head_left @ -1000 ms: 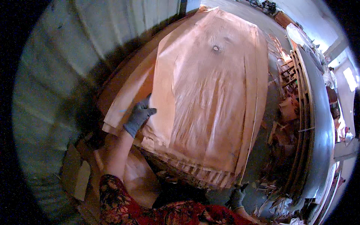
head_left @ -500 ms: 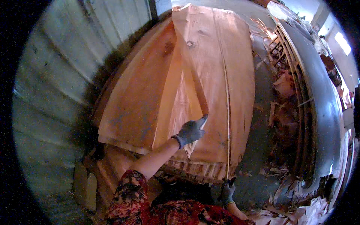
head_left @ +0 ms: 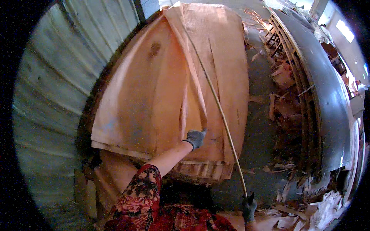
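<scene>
A large stack of thin reddish-brown wood veneer sheets point(head_left: 227, 88) lies in front of me. My left hand point(head_left: 195, 139), in a grey glove, is closed on the near corner of a lifted veneer sheet point(head_left: 197, 90). That sheet's edge stands up in a long fold running away to the far end. My right hand point(head_left: 249, 206), gloved too, is low at the right, off the near corner of the stack. It is closed round the near end of a long thin stick point(head_left: 216, 99), which slants across the top of the stack toward its far left.
A pale ribbed sheet wall point(head_left: 73, 88) runs along the left. At the right stands a long dark panel-topped stack point(head_left: 327, 96) with wooden slats along its side. Torn veneer scraps point(head_left: 323, 210) litter the floor at the lower right.
The stick has swung from nearly straight along the stack to a slant, its near end moving right with my right hand. My left hand still grips the sheet, whose fold looks narrower.
</scene>
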`<state>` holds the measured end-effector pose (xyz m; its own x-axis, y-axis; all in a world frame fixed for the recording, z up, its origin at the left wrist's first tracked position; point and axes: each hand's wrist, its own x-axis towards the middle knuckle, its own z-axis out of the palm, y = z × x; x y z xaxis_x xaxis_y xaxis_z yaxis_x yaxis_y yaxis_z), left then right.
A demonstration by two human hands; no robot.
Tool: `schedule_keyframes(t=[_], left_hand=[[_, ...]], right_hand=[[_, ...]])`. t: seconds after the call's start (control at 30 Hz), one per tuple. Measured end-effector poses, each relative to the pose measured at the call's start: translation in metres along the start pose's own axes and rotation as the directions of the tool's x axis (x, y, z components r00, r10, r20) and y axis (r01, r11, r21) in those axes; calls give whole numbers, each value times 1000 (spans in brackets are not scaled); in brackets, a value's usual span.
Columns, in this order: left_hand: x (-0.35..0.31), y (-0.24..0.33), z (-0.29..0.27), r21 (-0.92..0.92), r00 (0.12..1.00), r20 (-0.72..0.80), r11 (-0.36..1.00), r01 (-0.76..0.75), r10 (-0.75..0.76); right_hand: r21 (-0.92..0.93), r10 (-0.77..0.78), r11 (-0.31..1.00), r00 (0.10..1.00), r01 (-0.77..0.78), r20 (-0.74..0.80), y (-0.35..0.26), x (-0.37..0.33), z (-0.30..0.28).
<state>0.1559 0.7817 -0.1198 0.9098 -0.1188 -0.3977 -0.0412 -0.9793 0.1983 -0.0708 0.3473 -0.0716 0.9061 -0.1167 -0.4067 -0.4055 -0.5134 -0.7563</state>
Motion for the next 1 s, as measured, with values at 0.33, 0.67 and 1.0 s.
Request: schedule_keyframes(t=[0.33, 0.67, 1.0], left_hand=[[-4, 53, -2, -162, 978, 194, 986, -42, 74], [-13, 79, 33, -929, 995, 90, -363, 71, -34], [5, 80, 41, -915, 940, 3, -379, -134, -340]], right_hand=[[256, 357, 903, 934, -344, -4, 4, -66, -62], [352, 495, 760, 837, -547, 231, 41, -54, -43], [445, 423, 608, 743, -657, 519, 96, -46, -21]])
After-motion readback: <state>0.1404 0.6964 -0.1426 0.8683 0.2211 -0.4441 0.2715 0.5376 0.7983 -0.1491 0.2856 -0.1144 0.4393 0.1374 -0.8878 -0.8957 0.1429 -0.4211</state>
